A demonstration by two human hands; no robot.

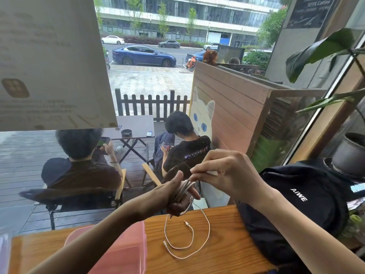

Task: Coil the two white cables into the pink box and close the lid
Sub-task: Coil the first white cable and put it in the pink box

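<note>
My left hand (173, 196) is raised above the wooden table (227, 260), with several turns of a white cable (182, 189) wound around its fingers. My right hand (223, 175) is just to the right of it, pinching the cable near its white plug end. A loose tail of that cable hangs down to the table. A second white cable (189, 238) lies in a loop on the table below my hands. The pink box (126, 252) sits on the table at the lower left, partly hidden by my left forearm.
A black bag (300, 204) with white lettering lies on the table at the right, next to a grey plant pot (351, 155). A window is right behind the table. Two seated people are outside it.
</note>
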